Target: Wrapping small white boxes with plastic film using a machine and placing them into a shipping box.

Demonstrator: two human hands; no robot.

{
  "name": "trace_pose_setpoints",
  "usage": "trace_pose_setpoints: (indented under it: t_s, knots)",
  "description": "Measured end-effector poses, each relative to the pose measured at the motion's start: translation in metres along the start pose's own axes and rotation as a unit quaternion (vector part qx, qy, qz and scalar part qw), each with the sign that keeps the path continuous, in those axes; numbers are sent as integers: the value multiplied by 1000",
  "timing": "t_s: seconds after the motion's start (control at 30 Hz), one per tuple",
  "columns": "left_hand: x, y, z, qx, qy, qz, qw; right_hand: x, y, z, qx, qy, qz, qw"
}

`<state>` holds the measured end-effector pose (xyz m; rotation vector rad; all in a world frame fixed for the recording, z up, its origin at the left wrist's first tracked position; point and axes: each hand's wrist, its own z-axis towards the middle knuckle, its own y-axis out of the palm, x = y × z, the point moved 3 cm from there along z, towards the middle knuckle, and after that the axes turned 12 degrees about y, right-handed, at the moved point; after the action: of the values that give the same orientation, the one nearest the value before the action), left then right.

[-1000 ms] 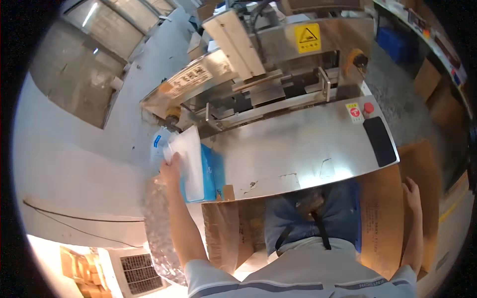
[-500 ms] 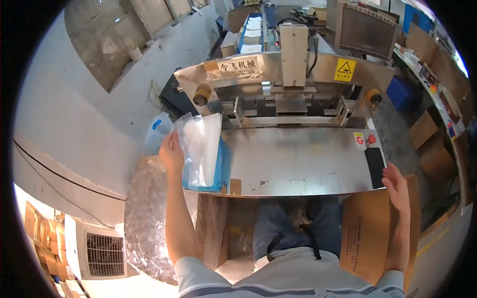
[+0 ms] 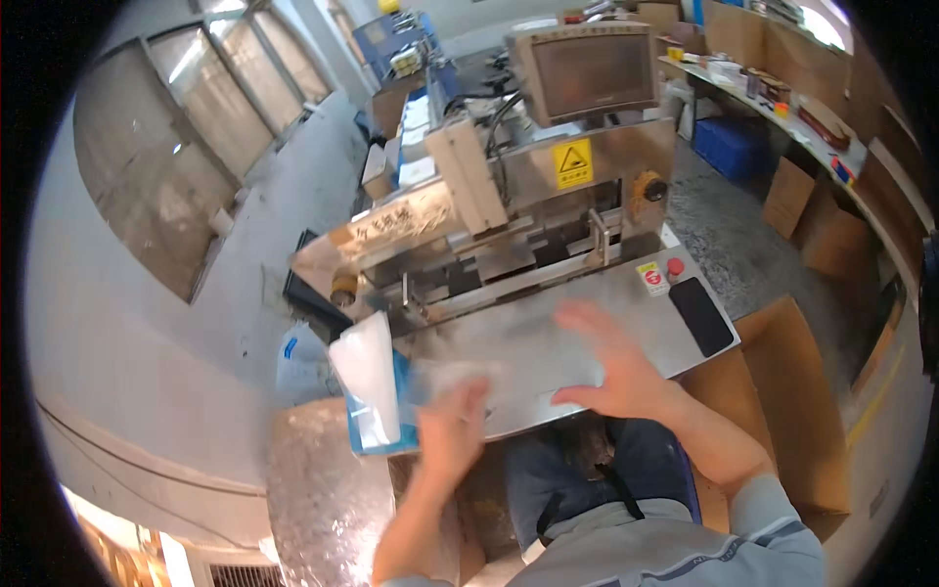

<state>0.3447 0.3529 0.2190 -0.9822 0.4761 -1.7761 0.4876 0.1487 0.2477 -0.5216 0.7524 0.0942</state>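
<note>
My left hand (image 3: 452, 430) is over the left part of the metal worktop (image 3: 533, 347), smeared by motion. Its fingers pinch a clear plastic bag (image 3: 460, 375), thin and blurred. My right hand (image 3: 618, 367) hovers above the middle of the worktop, fingers spread and thumb apart, with nothing in it. Beside my left hand, a stack of white and clear plastic bags (image 3: 364, 367) leans in a blue holder (image 3: 402, 372) at the worktop's left end. A black phone (image 3: 701, 316) lies at the right end.
Behind the worktop stands a metal machine frame (image 3: 626, 161) with a yellow warning sign (image 3: 573, 163), a beige upright unit (image 3: 465, 176) and a monitor (image 3: 592, 73). A red button (image 3: 675, 266) sits near the phone. An open cardboard box (image 3: 792, 391) stands at right; a plastic-wrapped bundle (image 3: 328, 479) at left.
My left hand has moved right from the bag stack with a clear bag. My right hand has left the phone's side and come over the worktop's middle. The view has turned and tilted.
</note>
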Motion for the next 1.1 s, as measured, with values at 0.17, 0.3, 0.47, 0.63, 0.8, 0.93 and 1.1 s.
trace_pose_setpoints:
  t_s: [0.17,0.3,0.47,0.63,0.8,0.93,1.1]
  knots:
    - [52,43,-13,-14,-119,-242,963,38,12,-24,-252,108,13,962]
    - [35,68,-31,-1,-222,-316,922,36,4,-35,-192,77,-28,978]
    - [18,92,-37,27,-326,-375,867,30,-14,-39,-34,-34,-6,999]
    - [64,65,0,-46,59,-139,987,52,-3,-58,-175,-71,-109,976]
    - [42,83,14,-258,5,-152,954,71,6,-63,-207,-44,-142,967]
    - [25,85,5,-270,26,-155,950,96,3,-60,-325,34,-141,934]
    - [10,60,17,-322,-20,-134,937,105,-7,-48,-450,80,-84,886]
